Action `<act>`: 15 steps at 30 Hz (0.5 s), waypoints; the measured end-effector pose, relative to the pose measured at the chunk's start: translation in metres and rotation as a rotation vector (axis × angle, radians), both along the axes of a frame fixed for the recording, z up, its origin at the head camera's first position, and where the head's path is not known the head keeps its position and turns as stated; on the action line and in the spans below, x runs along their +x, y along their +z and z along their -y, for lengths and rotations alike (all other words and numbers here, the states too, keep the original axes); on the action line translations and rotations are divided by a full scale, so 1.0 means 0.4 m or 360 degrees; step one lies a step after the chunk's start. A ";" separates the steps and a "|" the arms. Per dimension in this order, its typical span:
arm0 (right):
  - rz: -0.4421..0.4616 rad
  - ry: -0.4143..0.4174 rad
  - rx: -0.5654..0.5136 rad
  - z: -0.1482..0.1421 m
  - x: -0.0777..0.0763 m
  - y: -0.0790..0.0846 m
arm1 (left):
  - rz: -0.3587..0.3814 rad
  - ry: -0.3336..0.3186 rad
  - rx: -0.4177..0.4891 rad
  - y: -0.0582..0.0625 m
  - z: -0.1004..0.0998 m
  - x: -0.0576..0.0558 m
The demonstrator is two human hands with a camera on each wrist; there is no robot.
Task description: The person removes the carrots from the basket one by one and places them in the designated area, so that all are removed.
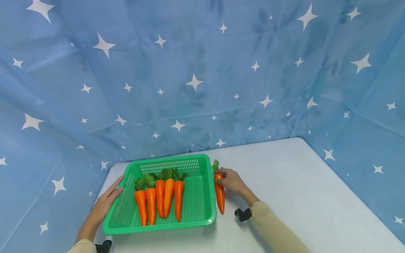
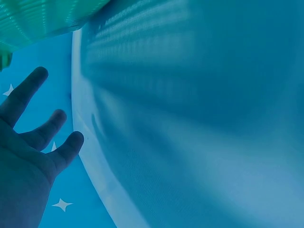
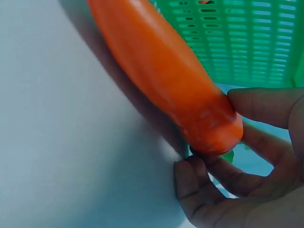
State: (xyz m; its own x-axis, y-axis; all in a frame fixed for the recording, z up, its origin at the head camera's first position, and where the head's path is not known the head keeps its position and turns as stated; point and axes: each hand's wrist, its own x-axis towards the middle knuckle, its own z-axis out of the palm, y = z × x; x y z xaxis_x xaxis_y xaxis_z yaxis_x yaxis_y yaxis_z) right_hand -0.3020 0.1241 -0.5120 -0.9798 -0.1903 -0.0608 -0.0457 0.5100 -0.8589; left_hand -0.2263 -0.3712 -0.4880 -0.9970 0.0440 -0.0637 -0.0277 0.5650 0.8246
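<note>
A green plastic basket (image 1: 159, 229) stands on the table, with several orange carrots (image 1: 159, 200) side by side in it, leafy tops toward the back. Against its left side lies my left hand (image 1: 103, 205), fingers extended along the rim; the left wrist view shows straight, spread fingers (image 2: 53, 123). My right hand (image 1: 232, 181) pinches a single carrot (image 1: 220, 198) near its leafy end, just outside the basket's right wall. In the right wrist view, the thumb (image 3: 261, 105) presses one side of the carrot's thick end, with other fingers behind and under it.
The white table (image 1: 284, 175) extends to the right of the basket. Behind and along the sides hangs a blue cloth (image 1: 196, 105) with white stars. A dark wrist device (image 1: 243, 214) sits at the right sleeve.
</note>
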 end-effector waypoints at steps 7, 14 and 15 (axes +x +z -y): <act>-0.0020 0.0026 0.0008 0.004 0.006 -0.008 | -0.0018 0.0001 -0.0015 -0.008 0.000 -0.004; -0.0039 0.0027 -0.0019 0.003 0.008 -0.013 | -0.0046 -0.0012 -0.0026 -0.008 0.002 -0.005; -0.0040 0.0023 -0.0034 0.002 0.009 -0.014 | -0.0048 -0.0016 -0.0019 -0.008 0.003 -0.005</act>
